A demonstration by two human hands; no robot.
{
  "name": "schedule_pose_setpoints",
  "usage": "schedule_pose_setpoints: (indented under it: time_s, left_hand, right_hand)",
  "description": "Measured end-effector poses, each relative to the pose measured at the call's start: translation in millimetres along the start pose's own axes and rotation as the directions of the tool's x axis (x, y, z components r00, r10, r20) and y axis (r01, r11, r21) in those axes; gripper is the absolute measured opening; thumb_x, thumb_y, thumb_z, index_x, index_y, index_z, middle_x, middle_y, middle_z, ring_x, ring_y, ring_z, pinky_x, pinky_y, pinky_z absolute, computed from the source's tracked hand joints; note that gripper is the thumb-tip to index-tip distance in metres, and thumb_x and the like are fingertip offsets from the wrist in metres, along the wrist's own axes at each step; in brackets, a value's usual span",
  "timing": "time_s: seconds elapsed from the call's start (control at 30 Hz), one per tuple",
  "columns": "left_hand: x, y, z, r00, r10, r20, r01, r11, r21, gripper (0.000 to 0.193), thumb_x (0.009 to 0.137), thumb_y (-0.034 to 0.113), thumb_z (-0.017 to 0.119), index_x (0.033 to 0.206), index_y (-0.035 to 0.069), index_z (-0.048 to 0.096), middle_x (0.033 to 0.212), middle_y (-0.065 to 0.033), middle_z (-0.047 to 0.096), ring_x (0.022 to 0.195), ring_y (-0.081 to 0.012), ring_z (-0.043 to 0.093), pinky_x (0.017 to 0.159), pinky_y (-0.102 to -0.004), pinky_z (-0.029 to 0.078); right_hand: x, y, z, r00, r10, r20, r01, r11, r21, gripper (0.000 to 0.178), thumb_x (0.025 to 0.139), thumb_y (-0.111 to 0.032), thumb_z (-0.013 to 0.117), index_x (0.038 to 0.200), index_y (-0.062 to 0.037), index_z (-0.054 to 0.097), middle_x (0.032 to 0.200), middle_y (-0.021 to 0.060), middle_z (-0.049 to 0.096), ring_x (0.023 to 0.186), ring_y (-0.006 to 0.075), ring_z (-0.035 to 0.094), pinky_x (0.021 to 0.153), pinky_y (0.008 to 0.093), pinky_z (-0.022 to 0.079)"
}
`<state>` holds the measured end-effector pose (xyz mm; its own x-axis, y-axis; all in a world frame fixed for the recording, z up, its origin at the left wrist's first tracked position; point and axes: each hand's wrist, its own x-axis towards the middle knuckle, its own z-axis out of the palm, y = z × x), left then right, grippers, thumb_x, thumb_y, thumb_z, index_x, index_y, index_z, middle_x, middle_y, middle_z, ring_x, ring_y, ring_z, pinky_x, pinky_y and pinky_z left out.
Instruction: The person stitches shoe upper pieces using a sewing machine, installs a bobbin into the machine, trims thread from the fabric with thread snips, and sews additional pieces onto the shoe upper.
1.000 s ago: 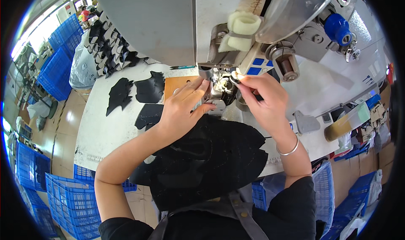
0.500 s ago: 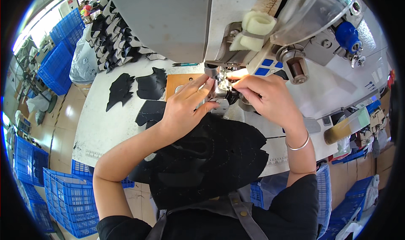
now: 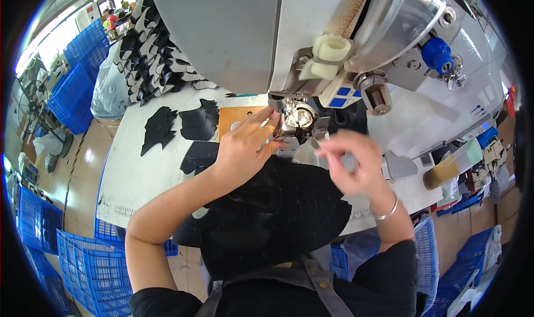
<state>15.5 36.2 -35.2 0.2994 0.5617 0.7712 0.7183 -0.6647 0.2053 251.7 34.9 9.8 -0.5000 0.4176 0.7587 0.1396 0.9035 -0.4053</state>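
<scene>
Head view, hidden parts: the needle area of the sewing machine point(image 3: 311, 50) lies behind the fingers and the metal presser parts point(image 3: 297, 121); the point of stitching cannot be made out. The machine's top is cut off by the upper rim.
Left hand point(image 3: 245, 144): fingers extended together, tips touching the metal presser parts below the machine head; whether anything is pinched cannot be told.
Right hand point(image 3: 353, 161): raised just right of the presser parts, thumb and fingers drawn together in a fine pinch; what it pinches is too thin and blurred to tell. A bracelet point(image 3: 386, 212) circles the wrist.
Black fabric piece point(image 3: 272, 217): lies over the near table edge below both hands, its long axis running left to right, its upper edge reaching toward the presser parts; its lower part is cut off by the person's body.
Table point(image 3: 133, 178): white; smaller black cut pieces point(image 3: 183, 125) lie flat at the left, an orange-brown board point(image 3: 236, 116) beside them.
Labels: small blue squares point(image 3: 339, 97) on the machine head, near a blue knob point(image 3: 436, 54).
Surroundings: blue crates point(image 3: 83, 261) on the floor; a stack of black-and-white pieces point(image 3: 150, 61) at the far table edge.
</scene>
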Motion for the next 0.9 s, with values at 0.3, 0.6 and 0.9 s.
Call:
schedule_pose_setpoints:
  time_s: [0.3, 0.6, 0.9]
  left_hand:
    - [2.6, 3.0, 1.9, 0.998, 0.056, 0.004, -0.056, 0.998, 0.026, 0.052, 0.072, 0.023, 0.079, 0.114, -0.001, 0.06, 0.114, -0.0165, 0.061, 0.094, -0.0316, 0.064, 0.076, -0.0369, 0.053]
    - [3.6, -1.4, 3.7, 0.997, 0.08, 0.0, -0.08, 0.996, 0.041, 0.052, 0.07, 0.023, 0.078, 0.113, -0.001, 0.06, 0.113, -0.0136, 0.061, 0.088, -0.0277, 0.063, 0.072, -0.0354, 0.052]
    - [-1.0, 1.6, 1.6, 0.999, 0.051, -0.002, -0.051, 0.997, 0.05, 0.054, 0.07, 0.023, 0.078, 0.116, 0.001, 0.06, 0.115, -0.0129, 0.061, 0.086, -0.0267, 0.062, 0.072, -0.0347, 0.052]
  right_hand:
    - [-58.0, 15.3, 18.8, 0.708, 0.674, 0.21, -0.694, 0.61, 0.384, 0.029, 0.089, -0.005, 0.057, 0.117, -0.0002, 0.062, 0.097, 0.0051, 0.072, 0.051, -0.0008, 0.043, 0.047, 0.018, 0.036]
    - [-55.5, 16.3, 5.7, 0.619, 0.728, 0.294, -0.781, 0.609, 0.137, 0.047, 0.086, -0.006, 0.06, 0.132, -0.0037, 0.054, 0.064, -0.0033, 0.052, 0.049, 0.0008, 0.041, 0.046, 0.0185, 0.035]
    - [-43.7, 1.8, -8.7, 0.891, 0.344, -0.296, -0.433, 0.841, -0.325, 0.068, 0.078, 0.005, 0.058, 0.143, 0.0016, 0.037, 0.15, 0.0222, 0.035, 0.105, 0.0249, 0.066, 0.053, 0.0244, 0.047]
